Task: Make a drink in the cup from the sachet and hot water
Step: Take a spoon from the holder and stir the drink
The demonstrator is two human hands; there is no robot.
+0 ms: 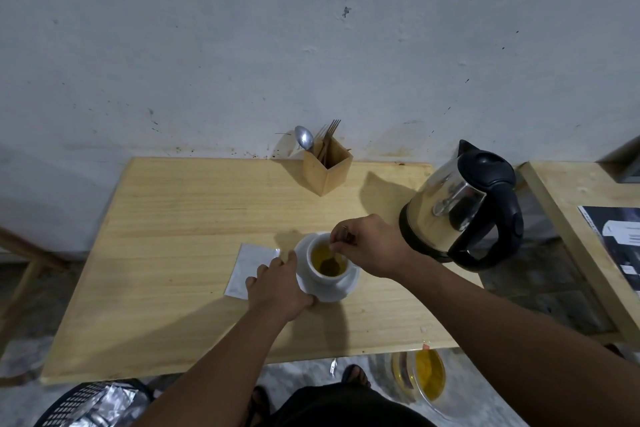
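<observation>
A white cup (320, 276) stands on a white saucer (341, 289) in the middle of the wooden table (180, 218). Yellow-brown liquid fills the cup. My right hand (370, 246) hovers over the cup, fingers pinched on a spoon (335, 258) whose bowl dips into the liquid. My left hand (278, 284) rests against the saucer's left rim, steadying it. A white sachet (249, 267) lies flat just left of the saucer, partly under my left fingers. The steel kettle (460, 208) with a black handle stands to the right.
A wooden cutlery holder (327, 170) with a spoon and forks stands at the table's back edge by the wall. A second wooden surface (568, 204) is at the right. On the floor sit a basket (93, 404) and a clear jug (420, 374).
</observation>
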